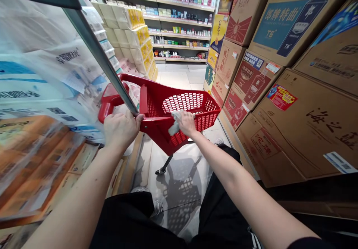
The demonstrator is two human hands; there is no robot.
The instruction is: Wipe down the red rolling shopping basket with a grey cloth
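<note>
A red plastic shopping basket [195, 109] on wheels stands tilted in a shop aisle in front of me. My left hand [121, 127] is closed around its near rim, just below a grey metal handle bar [97, 55] that runs up to the left. My right hand [186, 123] is closed on a crumpled white cloth [175, 124] and presses it against the basket's near side wall, at the rim. The basket's inside looks empty where it shows.
Stacked brown cardboard boxes [293, 122] line the right side. Wrapped packs of goods [41, 103] fill the left. Yellow and white packs [138, 40] are piled further back, with stocked shelves [181, 21] at the aisle's end. Tiled floor [179, 79] runs between them.
</note>
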